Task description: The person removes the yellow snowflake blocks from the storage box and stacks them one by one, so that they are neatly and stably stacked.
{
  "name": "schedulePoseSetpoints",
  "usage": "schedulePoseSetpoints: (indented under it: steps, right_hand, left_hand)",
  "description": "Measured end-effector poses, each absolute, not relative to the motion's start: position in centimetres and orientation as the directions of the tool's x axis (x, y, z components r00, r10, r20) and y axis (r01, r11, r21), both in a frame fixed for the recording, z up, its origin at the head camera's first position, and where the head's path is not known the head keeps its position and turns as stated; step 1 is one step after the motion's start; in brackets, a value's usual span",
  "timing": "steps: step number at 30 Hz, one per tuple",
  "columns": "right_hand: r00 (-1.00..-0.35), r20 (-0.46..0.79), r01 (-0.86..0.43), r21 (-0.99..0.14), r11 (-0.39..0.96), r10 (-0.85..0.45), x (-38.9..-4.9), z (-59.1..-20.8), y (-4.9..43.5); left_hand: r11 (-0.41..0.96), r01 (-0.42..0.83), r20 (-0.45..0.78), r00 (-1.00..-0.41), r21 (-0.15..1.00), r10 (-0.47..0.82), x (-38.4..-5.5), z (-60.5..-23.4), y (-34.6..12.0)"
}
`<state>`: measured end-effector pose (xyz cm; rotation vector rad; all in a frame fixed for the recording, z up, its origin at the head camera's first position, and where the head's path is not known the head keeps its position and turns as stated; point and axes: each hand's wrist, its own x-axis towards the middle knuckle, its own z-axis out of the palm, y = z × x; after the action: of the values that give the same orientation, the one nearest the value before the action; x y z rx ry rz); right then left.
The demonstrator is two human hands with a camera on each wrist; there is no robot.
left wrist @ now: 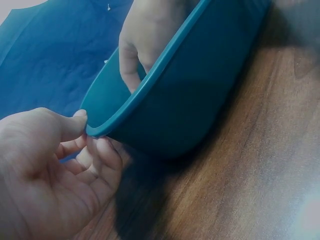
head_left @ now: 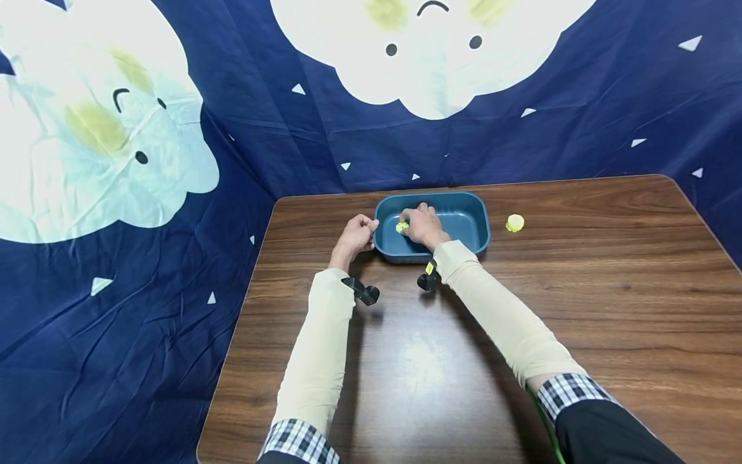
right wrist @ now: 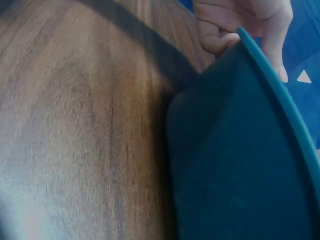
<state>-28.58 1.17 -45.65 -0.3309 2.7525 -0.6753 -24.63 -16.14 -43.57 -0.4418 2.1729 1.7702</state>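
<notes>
A blue-green rectangular plastic basin (head_left: pixel 479 225) stands near the table's back edge. My left hand (head_left: pixel 356 235) pinches its left rim between thumb and fingers, as the left wrist view shows close up. The right hand (head_left: pixel 423 225) reaches down inside, thumb and index finger around a small yellow-green knobbly piece (head_left: pixel 402 227) low in the left part of the basin. In the left wrist view the basin wall hides that hand's fingertips and the piece. The right wrist view shows the basin's outer wall (right wrist: pixel 240 150) and the left hand (right wrist: pixel 235 22) at its rim.
A second small yellow-green piece (head_left: pixel 514 223), round with a scalloped edge, lies on the wooden table (head_left: pixel 608 270) to the right of the basin. A dark blue cloth (head_left: pixel 243 116) with white clouds hangs behind the table and along its left side.
</notes>
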Motion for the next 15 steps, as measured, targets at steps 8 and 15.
schedulePoseSetpoints:
  steps: [8,15]
  right_hand:
    - [-0.948,-0.177,-0.160,-0.456,0.876,-0.265,-28.23,-45.57,1.43]
    - [-0.953,-0.142,-0.168,-0.484,0.859,-0.267,-27.74,-45.20,2.02]
  left_hand:
    - [0.191,-0.418,-0.417,-0.908,0.888,-0.049,-24.64,-43.64,-16.06]
    - [0.193,-0.418,-0.417,-0.908,0.888,-0.049,-24.47,-43.52,-16.12]
